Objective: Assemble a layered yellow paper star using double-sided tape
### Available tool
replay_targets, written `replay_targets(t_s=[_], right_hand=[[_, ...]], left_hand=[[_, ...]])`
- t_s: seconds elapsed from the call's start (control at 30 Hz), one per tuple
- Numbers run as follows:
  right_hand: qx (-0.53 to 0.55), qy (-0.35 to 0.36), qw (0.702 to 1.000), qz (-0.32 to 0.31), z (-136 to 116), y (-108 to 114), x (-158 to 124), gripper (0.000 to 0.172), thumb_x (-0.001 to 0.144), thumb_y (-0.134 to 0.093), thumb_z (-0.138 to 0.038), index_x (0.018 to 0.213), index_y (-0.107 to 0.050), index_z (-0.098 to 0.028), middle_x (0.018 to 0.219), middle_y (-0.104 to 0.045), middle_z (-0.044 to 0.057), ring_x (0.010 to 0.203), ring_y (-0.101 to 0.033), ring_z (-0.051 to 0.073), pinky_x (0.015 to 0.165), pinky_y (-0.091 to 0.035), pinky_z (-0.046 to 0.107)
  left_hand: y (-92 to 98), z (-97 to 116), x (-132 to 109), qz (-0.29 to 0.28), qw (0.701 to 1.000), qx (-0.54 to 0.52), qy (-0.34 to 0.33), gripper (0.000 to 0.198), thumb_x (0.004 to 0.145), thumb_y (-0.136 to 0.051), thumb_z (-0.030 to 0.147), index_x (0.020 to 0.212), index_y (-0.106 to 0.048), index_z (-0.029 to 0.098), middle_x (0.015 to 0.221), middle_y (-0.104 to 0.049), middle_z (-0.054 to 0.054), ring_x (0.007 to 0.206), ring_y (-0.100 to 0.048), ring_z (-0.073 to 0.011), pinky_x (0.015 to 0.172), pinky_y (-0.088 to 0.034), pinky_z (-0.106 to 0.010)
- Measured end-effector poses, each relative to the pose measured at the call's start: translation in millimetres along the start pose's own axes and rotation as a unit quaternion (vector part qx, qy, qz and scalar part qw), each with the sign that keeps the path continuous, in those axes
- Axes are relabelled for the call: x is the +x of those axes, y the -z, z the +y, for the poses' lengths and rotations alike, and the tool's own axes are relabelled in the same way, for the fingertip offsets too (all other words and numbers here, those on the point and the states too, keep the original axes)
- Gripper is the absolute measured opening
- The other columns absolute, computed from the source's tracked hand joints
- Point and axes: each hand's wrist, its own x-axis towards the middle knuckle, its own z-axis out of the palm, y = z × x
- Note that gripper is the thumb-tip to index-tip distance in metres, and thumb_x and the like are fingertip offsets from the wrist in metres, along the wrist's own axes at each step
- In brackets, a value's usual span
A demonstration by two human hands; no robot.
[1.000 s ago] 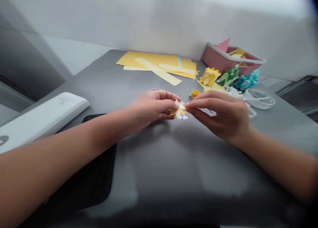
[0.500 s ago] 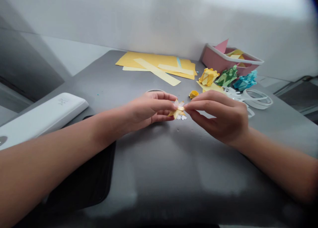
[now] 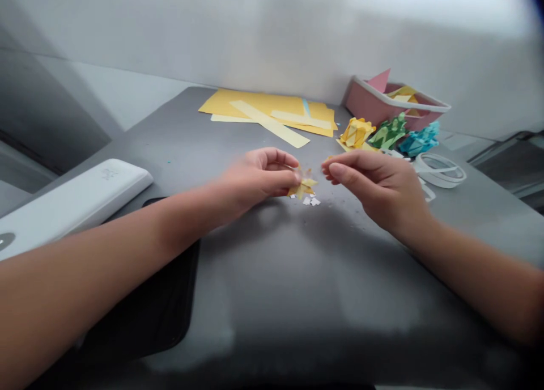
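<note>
My left hand (image 3: 270, 174) pinches a small pale-yellow folded paper star (image 3: 306, 187) between thumb and fingers, just above the grey table. Its points spread to the right of my fingertips. My right hand (image 3: 374, 183) is a short gap to the right of the star, no longer touching it. Its thumb and fingers are drawn together, and what they hold, if anything, cannot be made out. A sliver of yellow shows beside the right fingertips. Tiny white paper scraps (image 3: 311, 200) lie on the table below the star.
Yellow paper sheets and strips (image 3: 267, 104) lie at the back. Folded paper pieces in yellow (image 3: 357, 132), green (image 3: 389, 131) and blue (image 3: 420, 139) stand before a pink box (image 3: 365, 98). A white tape-like coil (image 3: 442, 170) is at right, a white power bank (image 3: 85, 200) at left, above a black flat object (image 3: 170, 299).
My right hand has let go of the star and moved slightly right, turning its thumb up. The small yellow paper ring is now mostly hidden by it. The star has tilted in my left hand.
</note>
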Motion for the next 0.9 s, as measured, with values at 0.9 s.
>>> replay_targets(t_s=[0.9], right_hand=[[0.061, -0.010, 0.991, -0.122, 0.6, -6.6, -2.6, 0.025, 0.094, -0.059, -0.041, 0.082, -0.064, -0.020, 0.076, -0.063, 0.002, 0.071, -0.056, 0.017, 0.067, -0.045, 0.031]], left_hand=[[-4.6, 1.7, -5.7, -0.061, 0.990, 0.112, -0.066, 0.027, 0.081, -0.070, 0.017, 0.103, -0.054, 0.017, 0.083, -0.069, -0.001, 0.077, -0.066, -0.0129, 0.070, -0.048, -0.026]])
